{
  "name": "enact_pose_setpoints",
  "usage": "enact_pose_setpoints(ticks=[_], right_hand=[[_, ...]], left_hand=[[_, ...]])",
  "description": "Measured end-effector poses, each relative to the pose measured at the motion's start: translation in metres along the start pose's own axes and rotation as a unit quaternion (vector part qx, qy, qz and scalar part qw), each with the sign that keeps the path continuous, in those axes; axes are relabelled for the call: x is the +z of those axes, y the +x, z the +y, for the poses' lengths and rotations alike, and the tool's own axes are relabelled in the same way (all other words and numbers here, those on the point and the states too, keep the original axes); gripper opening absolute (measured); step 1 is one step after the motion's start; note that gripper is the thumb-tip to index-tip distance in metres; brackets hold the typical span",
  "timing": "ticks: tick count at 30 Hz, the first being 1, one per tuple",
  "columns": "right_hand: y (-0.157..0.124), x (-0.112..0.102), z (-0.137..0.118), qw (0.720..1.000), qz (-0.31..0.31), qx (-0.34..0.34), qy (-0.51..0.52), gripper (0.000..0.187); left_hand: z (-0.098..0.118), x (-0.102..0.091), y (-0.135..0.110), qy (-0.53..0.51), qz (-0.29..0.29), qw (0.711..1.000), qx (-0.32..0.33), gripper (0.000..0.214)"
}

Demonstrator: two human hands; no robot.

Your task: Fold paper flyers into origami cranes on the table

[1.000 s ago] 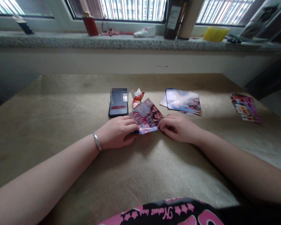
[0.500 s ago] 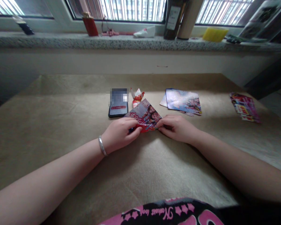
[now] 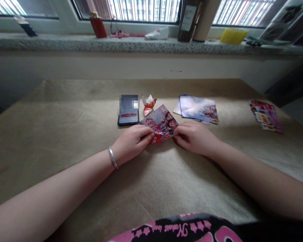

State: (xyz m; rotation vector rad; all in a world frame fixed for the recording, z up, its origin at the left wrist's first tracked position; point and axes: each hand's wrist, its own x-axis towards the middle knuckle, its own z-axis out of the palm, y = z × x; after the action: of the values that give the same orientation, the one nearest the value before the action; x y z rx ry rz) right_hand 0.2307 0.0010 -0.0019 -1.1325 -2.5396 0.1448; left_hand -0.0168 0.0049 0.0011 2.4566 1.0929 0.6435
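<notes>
A colourful printed paper sheet [image 3: 161,123], partly folded, lies on the tan table cover [image 3: 65,127] between both hands. My left hand [image 3: 131,143], with a silver bracelet on the wrist, pinches the sheet's near left edge with curled fingers. My right hand [image 3: 194,137] pinches the sheet's right corner, fingers closed on it. A small folded red and white paper figure [image 3: 148,104] stands just behind the sheet.
A black phone [image 3: 128,110] lies left of the paper figure. A pile of printed sheets [image 3: 199,109] sits to the right, and more pink sheets [image 3: 265,116] at the far right. The stone windowsill [image 3: 65,43] holds a red cup [image 3: 98,26], bottles and a yellow container [image 3: 233,35].
The near edge of the sheet has been folded up, showing a red underside. Both hands stayed on the sheet and shifted slightly to the right.
</notes>
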Motion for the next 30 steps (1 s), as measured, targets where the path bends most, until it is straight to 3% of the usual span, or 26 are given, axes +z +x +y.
enact_pose_setpoints(ticks=[9,17,30], right_hand=[[-0.001,0.002,0.001,1.000,-0.001,-0.005,0.023,0.021],[0.000,0.007,-0.003,0.996,0.024,-0.076,0.033,0.023],[0.003,0.015,0.002,0.993,0.035,-0.104,-0.032,0.022]], left_hand=[[-0.005,0.006,0.003,0.070,-0.003,0.998,-0.003,0.021],[-0.010,0.008,0.005,0.158,0.010,0.987,0.031,0.020],[-0.016,0.010,0.006,0.182,0.027,0.983,0.018,0.013]])
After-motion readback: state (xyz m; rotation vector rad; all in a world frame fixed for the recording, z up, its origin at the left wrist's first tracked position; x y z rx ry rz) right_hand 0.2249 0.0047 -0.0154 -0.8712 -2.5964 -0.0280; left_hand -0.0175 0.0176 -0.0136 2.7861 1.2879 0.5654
